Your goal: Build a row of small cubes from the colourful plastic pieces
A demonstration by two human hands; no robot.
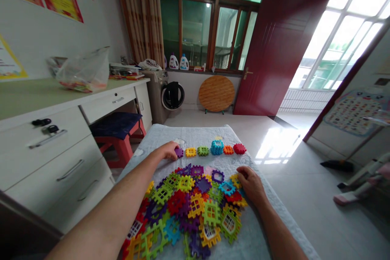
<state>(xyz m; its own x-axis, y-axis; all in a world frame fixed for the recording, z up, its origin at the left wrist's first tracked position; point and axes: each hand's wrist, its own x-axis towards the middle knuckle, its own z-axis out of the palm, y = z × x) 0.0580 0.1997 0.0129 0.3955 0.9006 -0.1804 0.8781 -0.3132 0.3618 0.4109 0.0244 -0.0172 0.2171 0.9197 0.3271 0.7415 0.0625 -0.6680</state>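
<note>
From here, the left hand (170, 150) has its fingers closed around a square purple plastic block (179, 152) at the left end of the row, while the right hand (249, 180), loosely curled, touches a notched yellow plastic piece (236, 180) at the pile's right edge.

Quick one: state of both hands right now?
Left hand: fingers on the purple piece; firm grip or just touching, can't tell.
Right hand: loosely curled by a yellow piece; can't tell if holding it.

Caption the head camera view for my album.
Left hand at a purple piece ending a row, right hand beside a colorful jumbled pile.
</note>
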